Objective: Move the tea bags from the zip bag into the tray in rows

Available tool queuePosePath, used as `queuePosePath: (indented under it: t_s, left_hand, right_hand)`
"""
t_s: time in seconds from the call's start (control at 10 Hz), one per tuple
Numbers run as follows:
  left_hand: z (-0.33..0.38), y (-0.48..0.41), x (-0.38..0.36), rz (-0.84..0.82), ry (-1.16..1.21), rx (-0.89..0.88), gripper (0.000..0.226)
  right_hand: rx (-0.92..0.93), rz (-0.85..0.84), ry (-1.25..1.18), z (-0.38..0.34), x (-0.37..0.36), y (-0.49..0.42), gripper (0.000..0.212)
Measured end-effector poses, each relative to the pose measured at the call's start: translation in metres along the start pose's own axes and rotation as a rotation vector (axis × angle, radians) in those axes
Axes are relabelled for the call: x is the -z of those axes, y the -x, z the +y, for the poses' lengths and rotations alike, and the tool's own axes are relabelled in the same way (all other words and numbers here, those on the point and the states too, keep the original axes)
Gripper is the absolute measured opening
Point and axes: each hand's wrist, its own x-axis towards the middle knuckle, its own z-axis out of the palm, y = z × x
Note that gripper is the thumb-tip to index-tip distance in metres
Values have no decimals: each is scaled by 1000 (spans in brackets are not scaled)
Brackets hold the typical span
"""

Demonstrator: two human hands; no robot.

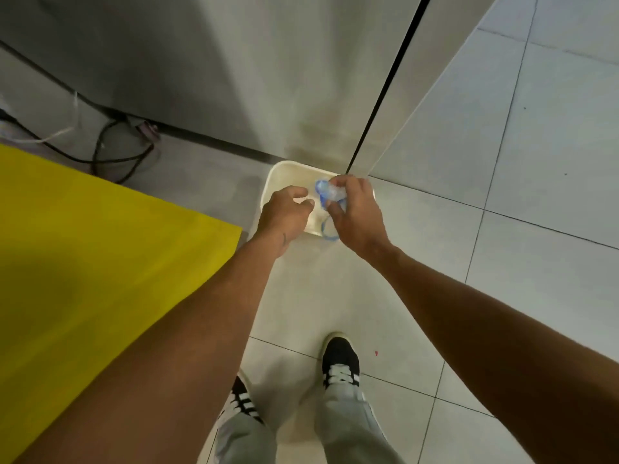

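Tray (294, 165): cream-white with rounded corners, lying on the floor at the centre of the frame, its far edge near the foot of the panels.
Tray contents: both hands cover most of the inside, so I cannot tell what lies there.
Zip bag (326, 190): clear plastic with a blue zip strip, bunched up above the tray's right half; contents too crumpled to tell.
Right hand (356, 212): fingers and thumb curled round the zip bag, gripping it.
Left hand (284, 212): over the tray's left half, fingers curled, thumb by the forefinger; whether it pinches anything cannot be told.
Floor (502, 262): pale tiles with dark grout lines.
Room: grey-white panels (268, 78) across the top, split by a dark gap; yellow sheet (83, 246) at left; dark cables (110, 155) at upper left; black shoes (340, 360) at the bottom.
Bag's axis: the blue strip runs from the top of the bunch downward in the frame, and a loop of it hangs below the right hand.
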Motion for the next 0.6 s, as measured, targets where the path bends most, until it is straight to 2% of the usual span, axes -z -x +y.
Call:
queuePosePath:
  t_s: [0.1, 0.2, 0.3, 0.4, 0.6]
  left_hand:
    - [-11, -27, -2, 75, -89, -28, 35]
    - [-18, -38, 1, 97, -79, -6, 34]
    - [-20, -41, 9, 68, -17, 30, 26]
    - [-21, -30, 14, 35, 35, 19, 20]
    - [13, 30, 47, 69, -102, -112, 19]
  right_hand:
    - [45, -133, 139, 30, -31, -31, 51]
    - [28, -207, 345, 40, -42, -48, 60]
    - [9, -214, 328, 33, -29, -55, 39]
    - [-29, -170, 194, 29, -12, -37, 27]
    - [62, -325, 133, -33, 28, 15, 28]
